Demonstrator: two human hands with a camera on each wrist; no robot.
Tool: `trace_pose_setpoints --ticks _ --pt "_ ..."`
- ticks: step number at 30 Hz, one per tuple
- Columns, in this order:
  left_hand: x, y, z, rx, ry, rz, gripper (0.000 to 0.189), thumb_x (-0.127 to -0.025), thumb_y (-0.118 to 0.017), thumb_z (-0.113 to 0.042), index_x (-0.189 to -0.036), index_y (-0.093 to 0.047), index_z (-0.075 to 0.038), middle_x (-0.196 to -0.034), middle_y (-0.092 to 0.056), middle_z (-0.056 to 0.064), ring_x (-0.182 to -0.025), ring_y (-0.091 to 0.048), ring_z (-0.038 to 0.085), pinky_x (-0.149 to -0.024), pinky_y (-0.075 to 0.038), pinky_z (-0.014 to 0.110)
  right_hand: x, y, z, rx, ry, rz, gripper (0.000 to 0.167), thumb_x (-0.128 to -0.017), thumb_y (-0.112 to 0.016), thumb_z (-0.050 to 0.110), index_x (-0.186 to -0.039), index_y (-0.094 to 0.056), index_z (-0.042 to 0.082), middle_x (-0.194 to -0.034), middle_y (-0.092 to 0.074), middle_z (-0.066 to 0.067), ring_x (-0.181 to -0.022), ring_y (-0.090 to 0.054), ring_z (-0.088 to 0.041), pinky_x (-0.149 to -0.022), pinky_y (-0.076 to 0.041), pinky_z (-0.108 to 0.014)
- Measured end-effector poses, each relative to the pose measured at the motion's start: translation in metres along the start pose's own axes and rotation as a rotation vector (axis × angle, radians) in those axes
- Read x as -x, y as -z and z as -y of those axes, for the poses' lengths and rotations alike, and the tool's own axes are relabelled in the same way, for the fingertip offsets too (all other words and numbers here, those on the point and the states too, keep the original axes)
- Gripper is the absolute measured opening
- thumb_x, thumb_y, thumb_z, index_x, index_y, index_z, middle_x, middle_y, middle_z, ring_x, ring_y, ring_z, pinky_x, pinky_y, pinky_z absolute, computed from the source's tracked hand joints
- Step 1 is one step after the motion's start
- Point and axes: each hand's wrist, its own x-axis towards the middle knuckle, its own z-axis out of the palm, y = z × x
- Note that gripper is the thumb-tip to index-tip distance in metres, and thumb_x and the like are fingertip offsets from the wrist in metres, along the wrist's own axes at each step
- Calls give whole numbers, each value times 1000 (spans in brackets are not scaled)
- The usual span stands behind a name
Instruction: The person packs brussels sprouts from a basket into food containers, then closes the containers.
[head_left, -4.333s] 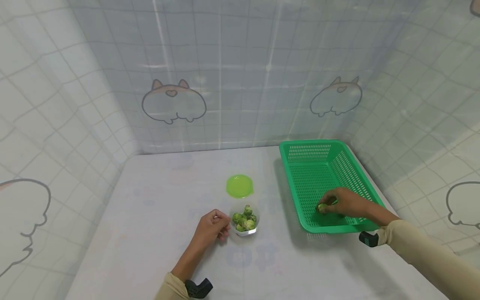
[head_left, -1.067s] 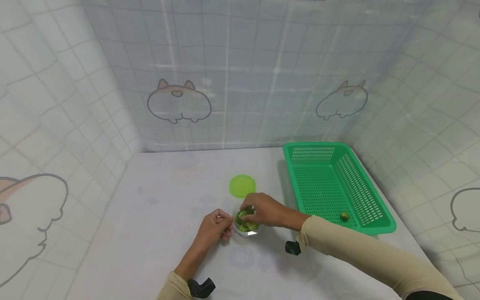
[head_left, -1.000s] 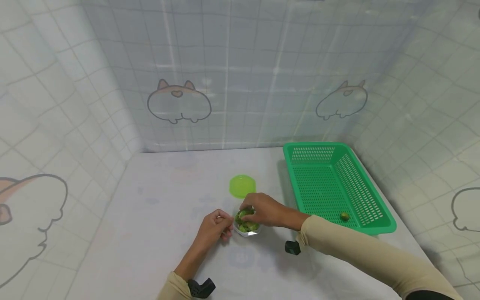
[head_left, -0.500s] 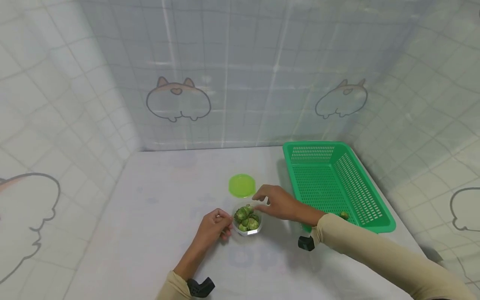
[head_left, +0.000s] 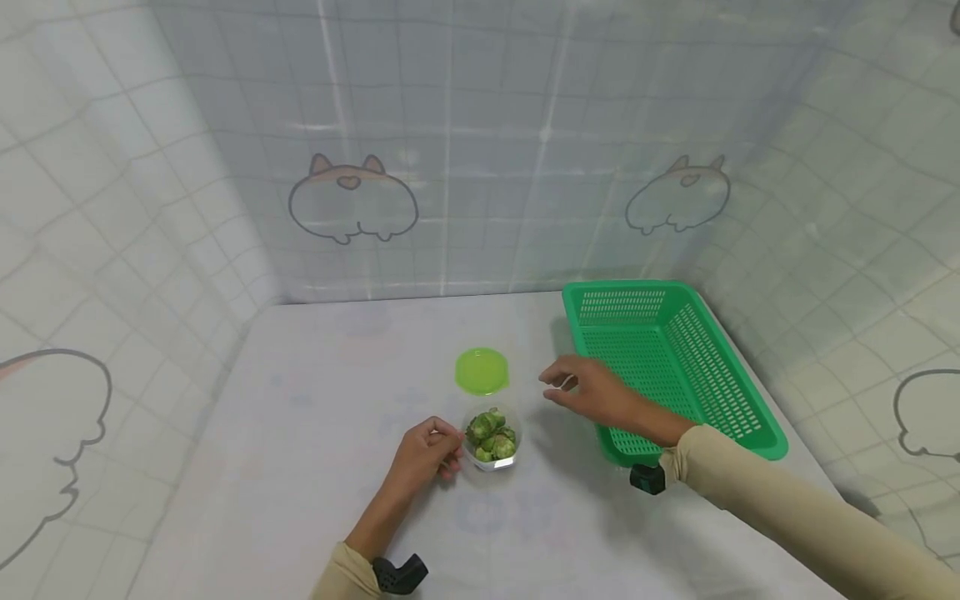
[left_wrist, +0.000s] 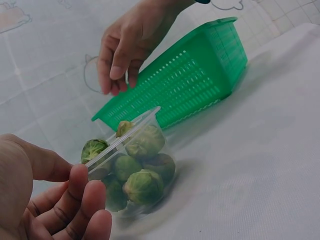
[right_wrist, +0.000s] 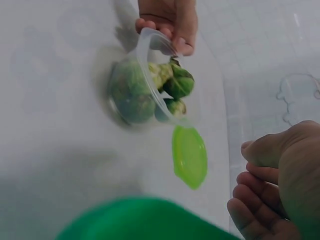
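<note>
A clear plastic container full of Brussels sprouts stands upright on the table. My left hand pinches its rim between thumb and forefinger, while the other fingers curl loosely beside the wall. Sprouts show through the clear side in the left wrist view, some rising above the rim. My right hand hovers between the container and the green basket, fingers relaxed, thumb apart, holding nothing. Right of the hand, the sleeve covers part of the basket's near end.
Behind the container a light-green lid lies flat on the white-covered table. The slotted basket stands at the right, close to the right-hand wall. A tiled-print sheet with cartoon figures hangs at the back.
My right hand was at a sprout in the basket, then over the container; it has since let go of the sprout and drawn back rightward. My left hand has stayed at the rim.
</note>
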Motion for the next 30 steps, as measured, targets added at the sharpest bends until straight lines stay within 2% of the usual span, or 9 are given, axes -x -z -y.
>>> trace_pose_setpoints --ticks 4,13,17,20,23,26,30 --pt "-1 0 1 10 2 -4 17 -95 -68 -16 -101 -61 -1 -82 -71 18 -64 -65 20 -55 -55 32 8 11 -4 -19 -10 -27 21 -94 -73 14 -114 -71 12 -112 -69 -2 -100 -67 -18 -88 -56 -40" --pt "-2 0 1 9 21 -13 18 -95 -69 -16 -101 -61 -1 -83 -71 19 -64 -65 20 -55 -55 32 30 38 -17 -76 -8 -98 25 -96 -69 10 -120 -68 6 -118 -68 -10 -106 -67 -26 -92 -54 -46" --pt "-4 0 2 4 30 -19 17 -95 -69 -16 -100 -62 -2 -83 -71 18 -64 -64 20 -56 -55 32 41 51 -26 -63 -18 -110 27 -96 -69 9 -121 -67 1 -120 -68 -14 -107 -67 -30 -93 -53 -50" --pt "-4 0 2 -3 34 -21 15 -96 -68 -15 -100 -61 -1 -83 -70 20 -65 -64 21 -56 -55 33 51 58 -34 -29 -45 -115 27 -96 -70 11 -121 -67 3 -121 -68 -16 -107 -67 -30 -94 -53 -51" --pt "-1 -1 -4 -10 38 -17 13 -96 -66 -12 -99 -61 0 -84 -70 22 -65 -64 23 -57 -55 34 62 63 -42 15 -78 -117 25 -96 -70 14 -120 -68 6 -121 -68 -16 -106 -67 -29 -93 -54 -50" --pt "7 -1 -16 -10 33 -8 11 -96 -65 -9 -99 -60 1 -84 -69 24 -66 -64 25 -58 -56 36 72 66 -48 54 -99 -115 26 -97 -69 17 -120 -68 6 -120 -68 -16 -106 -67 -31 -92 -55 -49" --pt "12 -2 -24 -12 2 -3 13 -96 -65 -10 -99 -60 2 -81 -69 22 -64 -64 24 -57 -56 36 84 70 -57 91 -137 -107 30 -97 -69 19 -123 -67 4 -120 -68 -15 -107 -67 -34 -91 -55 -50"
